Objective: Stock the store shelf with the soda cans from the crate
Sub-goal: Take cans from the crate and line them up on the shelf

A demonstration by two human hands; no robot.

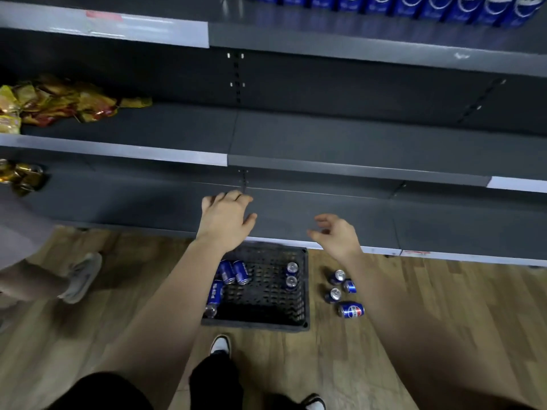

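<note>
We held both hands out empty above the front of the bottom shelf (325, 220). Our left hand (226, 220) lay palm down with its fingers (233, 198) spread and released, grasping nothing. Our right hand (337, 235) hung just beside it, its fingers loosely curled and slack, also holding nothing.

Below our hands the black crate (305, 294) sat on the wooden floor (429, 306), close against the shelf's foot. It held the blue soda cans (233, 272): two lay side by side in the far left corner, two more lay along the left wall, partly hidden behind our left forearm, and two stood upright (291, 275) against the right wall. The middle of the crate showed only its bare mesh bottom.

Four loose cans (343, 291) were on the floor just to the right of the crate, two upright and two on their sides.

On the top shelf (355, 39) a row of blue cans (414, 7) stood upright, side by side, towards the right. The middle shelf (325, 137) carried a heap of yellow and red snack bags (53, 99) at its left end. A few gold packets (20, 177) lay at the left end of the bottom shelf. Another person's shoe (81, 276) was on the floor to the left.
</note>
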